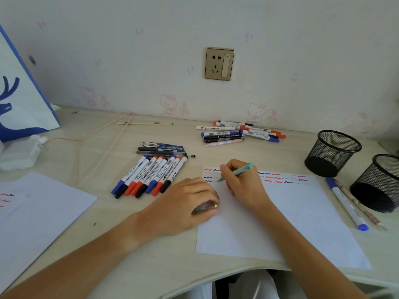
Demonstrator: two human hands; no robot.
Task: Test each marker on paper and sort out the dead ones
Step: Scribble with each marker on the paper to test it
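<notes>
Teal pen (237,172) in the right hand (241,182), tip down on the test paper (302,212) among rows of red, blue and black squiggles near the sheet's top edge. Its long axis slants from the tip, low and left, up to the butt end, high and right. Fingers are curled round the lower barrel in a writing grip. It looks light, stiff and smooth, best held low on the barrel, near the tip.

The left hand (190,203) rests on the sheet's left edge, fingers curled round a small clear piece with a green end, probably the cap (206,207).

On the bench (108,223), a fanned row of whiteboard markers (151,175) lies left of the paper; another pile of markers (239,132) sits near the wall. Two mesh cups (332,152) stand at right, a blue marker (345,203) beside them. A second sheet (38,212) lies far left.
</notes>
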